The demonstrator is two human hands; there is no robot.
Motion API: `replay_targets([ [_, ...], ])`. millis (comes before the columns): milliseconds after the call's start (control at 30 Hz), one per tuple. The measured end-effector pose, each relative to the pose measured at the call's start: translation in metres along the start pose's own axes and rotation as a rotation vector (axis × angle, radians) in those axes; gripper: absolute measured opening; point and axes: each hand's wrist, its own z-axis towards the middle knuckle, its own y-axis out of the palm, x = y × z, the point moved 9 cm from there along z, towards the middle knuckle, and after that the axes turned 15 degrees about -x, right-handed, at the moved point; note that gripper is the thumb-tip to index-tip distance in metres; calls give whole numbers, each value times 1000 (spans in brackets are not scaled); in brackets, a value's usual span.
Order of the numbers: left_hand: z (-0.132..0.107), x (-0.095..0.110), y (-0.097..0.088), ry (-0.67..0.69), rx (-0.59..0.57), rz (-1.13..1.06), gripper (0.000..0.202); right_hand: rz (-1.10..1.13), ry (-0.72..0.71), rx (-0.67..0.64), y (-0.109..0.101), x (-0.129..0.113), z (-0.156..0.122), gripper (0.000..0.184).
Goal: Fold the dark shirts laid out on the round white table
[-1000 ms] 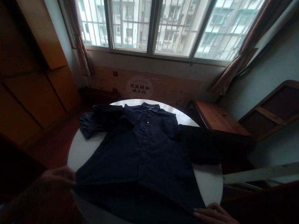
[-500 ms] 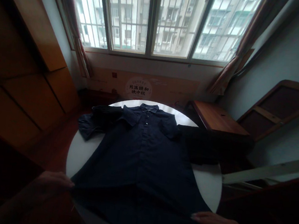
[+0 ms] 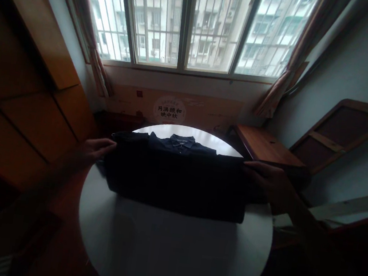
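I've got the dark shirt (image 3: 177, 179) stretched between left hand (image 3: 97, 147) and right hand (image 3: 264, 174), each pinching 1 side.

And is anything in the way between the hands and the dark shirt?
Nothing visible is: the left hand and right hand both hold the dark shirt directly, one at each side, over the white table.

Single head-worn view from near above the white table (image 3: 170, 252), forward and down, window (image 3: 214, 29) opposite.
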Motion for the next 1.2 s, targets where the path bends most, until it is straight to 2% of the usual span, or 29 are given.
replay_targets([
  [67, 59, -1, -3, -33, 62, 7, 61, 71, -15, -53, 9, 16, 60, 29],
  [133, 109, 0, 4, -18, 42, 35, 62, 62, 20, -50, 20, 34, 104, 28],
  [233, 158, 4, 19, 39, -11, 107, 49, -21, 120, -83, 46, 62, 149, 28],
  [333, 183, 6, 31, 77, -36, 130, 39, -74, 192, -130, 69, 87, 179, 30],
  [467, 203, 5, 43, 116, -63, 155, 48, -118, 237, -151, 87, 106, 205, 31],
  [567, 216, 3, 47, 149, -81, 179, 48, -159, 265, -172, 95, 112, 218, 30],
  [667, 226, 3, 49, 185, -94, 217, 46, -200, 281, -198, 103, 108, 220, 30],
  [767, 221, 8, 55, 224, -96, 266, 41, -252, 244, -200, 107, 83, 196, 33],
  [833, 202, 11, 68, 252, -109, 293, 32, -330, 73, -260, 118, 47, 163, 29],
  [900, 165, 16, 94, 353, -192, 396, 27, -401, -219, -410, 141, 5, 113, 33],
  [967, 114, 20, 130, 527, -327, 590, 25, -433, -397, -504, 161, -20, 61, 43],
  [1033, 70, 12, 158, 641, -398, 781, 29, -512, -430, -523, 175, -25, 28, 48],
  [1067, 57, 5, 165, 648, -395, 853, 32, -563, -409, -515, 180, -22, 19, 51],
  [1133, 50, -9, 170, 583, -344, 948, 40, -649, -345, -492, 187, -16, 16, 53],
  [1200, 57, -18, 168, 489, -297, 982, 48, -683, -290, -488, 189, -13, 23, 49],
])
